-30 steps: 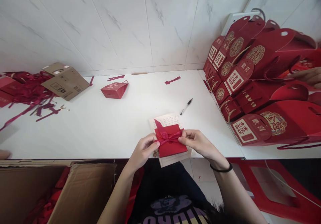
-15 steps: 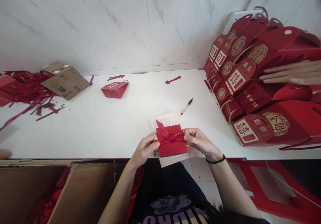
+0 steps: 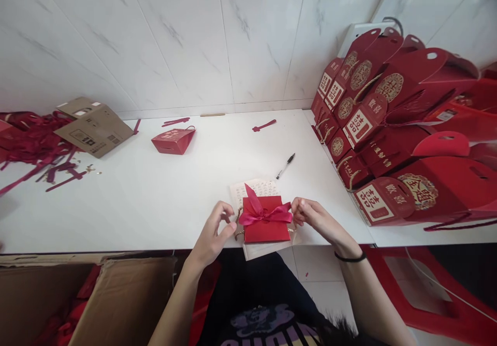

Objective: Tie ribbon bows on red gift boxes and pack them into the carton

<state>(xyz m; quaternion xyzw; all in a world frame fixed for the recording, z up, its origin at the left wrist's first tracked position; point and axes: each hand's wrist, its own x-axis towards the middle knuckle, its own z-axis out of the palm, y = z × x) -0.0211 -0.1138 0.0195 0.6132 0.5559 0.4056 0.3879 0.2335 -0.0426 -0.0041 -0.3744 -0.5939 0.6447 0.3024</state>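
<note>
Head view: bow [image 3: 265, 214] lies crosswise, left hand [image 3: 213, 234] gaping, right hand [image 3: 315, 219] of unclear grip.

Cannot read the handwriting [image 3: 264, 186] on the paper [image 3: 235, 195], too small, nor see the stretch under the small red box [image 3: 267, 234]. Cannot tell contact from a gap between the right hand [image 3: 308, 214] and the pink bow [image 3: 264, 215]. Cannot identify the gold bits [image 3: 90, 169] beside the ribbon heap [image 3: 34, 147], itself cut off at left. Can see only part of the rightmost gift boxes [image 3: 458, 185] and cardboard carton [image 3: 128, 294], cropped by the frame. Cannot follow the shirt print [image 3: 264, 317] past the bottom edge.
</note>
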